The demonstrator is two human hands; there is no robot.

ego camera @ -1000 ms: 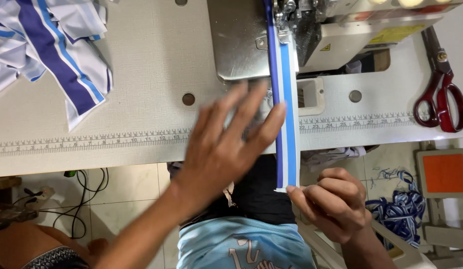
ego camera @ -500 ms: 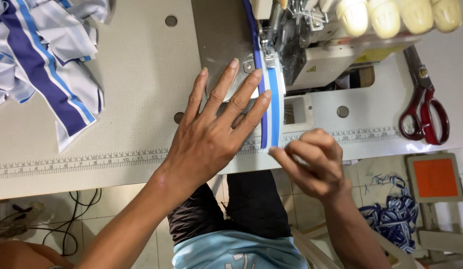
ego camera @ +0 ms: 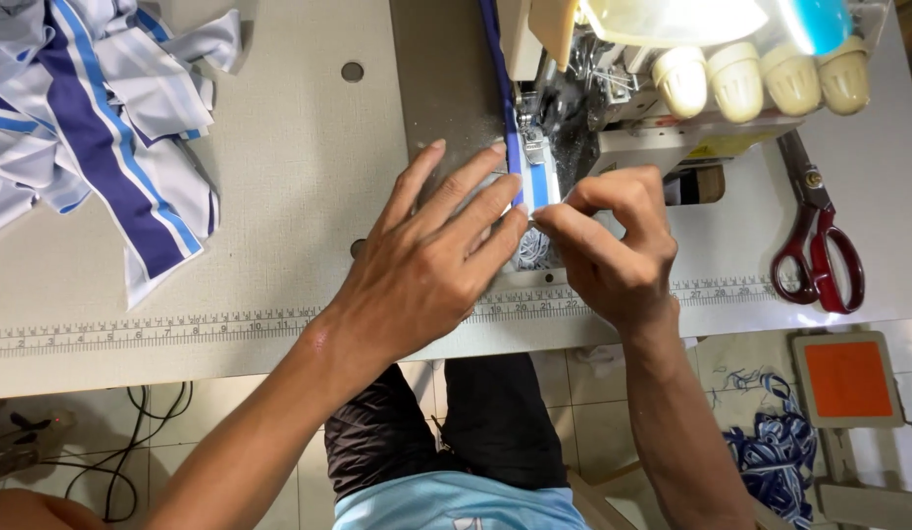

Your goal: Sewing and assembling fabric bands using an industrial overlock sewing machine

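My left hand (ego camera: 426,265) lies flat and spread on the bench (ego camera: 279,147) to keep the blue striped strip (ego camera: 534,186) straight under the sewing machine (ego camera: 672,88) foot, while my right hand (ego camera: 613,245) pinches its edge, guiding it in.

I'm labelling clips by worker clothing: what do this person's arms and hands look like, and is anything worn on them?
Both arms are bare from the frame edge down to the wrists: no sleeves show. The left hand and right hand wear no gloves, and no rings, watch or bands are visible. The fingers have short nails. The only clothing in view is a light blue shirt and dark shorts.
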